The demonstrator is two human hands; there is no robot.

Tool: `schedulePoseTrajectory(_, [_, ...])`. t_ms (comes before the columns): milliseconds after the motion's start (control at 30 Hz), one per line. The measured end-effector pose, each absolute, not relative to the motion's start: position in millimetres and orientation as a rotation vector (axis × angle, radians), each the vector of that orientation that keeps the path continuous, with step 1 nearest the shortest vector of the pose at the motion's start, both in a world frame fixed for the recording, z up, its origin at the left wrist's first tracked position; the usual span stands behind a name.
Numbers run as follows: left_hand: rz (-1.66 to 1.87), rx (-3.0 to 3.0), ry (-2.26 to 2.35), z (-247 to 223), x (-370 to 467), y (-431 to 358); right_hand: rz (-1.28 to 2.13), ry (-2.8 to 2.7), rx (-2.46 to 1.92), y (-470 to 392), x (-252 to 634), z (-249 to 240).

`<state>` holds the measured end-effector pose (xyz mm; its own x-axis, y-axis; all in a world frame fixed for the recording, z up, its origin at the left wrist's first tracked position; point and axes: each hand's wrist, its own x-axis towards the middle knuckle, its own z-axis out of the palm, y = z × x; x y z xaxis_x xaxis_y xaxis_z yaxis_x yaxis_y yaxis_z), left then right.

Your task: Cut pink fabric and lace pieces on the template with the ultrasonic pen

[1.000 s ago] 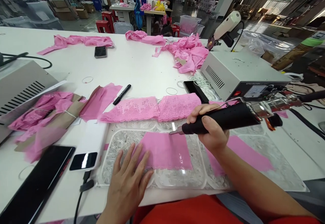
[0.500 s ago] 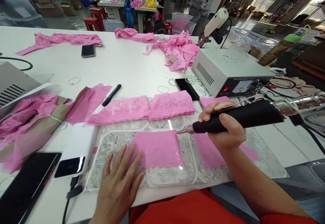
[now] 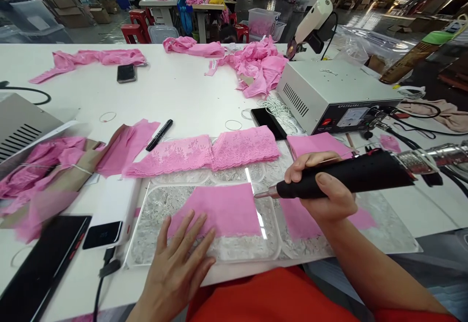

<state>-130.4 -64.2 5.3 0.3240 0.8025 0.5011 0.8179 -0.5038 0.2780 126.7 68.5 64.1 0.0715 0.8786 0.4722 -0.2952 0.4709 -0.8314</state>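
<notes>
A pink fabric piece (image 3: 230,205) lies flat on a clear-edged marbled board (image 3: 149,244). My left hand (image 3: 183,254) rests with fingers spread on its lower left part. My right hand (image 3: 325,185) is wrapped round a black handheld tool (image 3: 351,176), whose metal tip is at the fabric's right edge; whether it touches cannot be told. Under the right hand, another pink piece (image 3: 300,219) is partly hidden. Two lace-edged pink pieces, one on the left (image 3: 183,154) and one on the right (image 3: 244,147), lie just behind the flat fabric.
A grey control box (image 3: 336,93) with cables stands at the right, beside a black phone (image 3: 268,122). A marker (image 3: 159,135), a white power bank (image 3: 117,205) and bundled pink fabric (image 3: 47,161) are on the left. More pink garments (image 3: 259,66) lie farther back.
My left hand has shifted slightly right on the fabric, and more of the fabric's left corner shows. The tool tip is still near the right edge. The view has shifted a little.
</notes>
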Motion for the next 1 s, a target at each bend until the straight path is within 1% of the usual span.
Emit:
schedulePoseTrajectory(667, [-0.928, -2.539, -1.554, 7, -132, -63, 1.044, -1.177, -0.528, 65, 128, 62])
schedulePoseTrajectory(1000, [-0.946, -2.558, -1.531, 7, -132, -65, 1.194, -1.224, -0.501, 42, 137, 68])
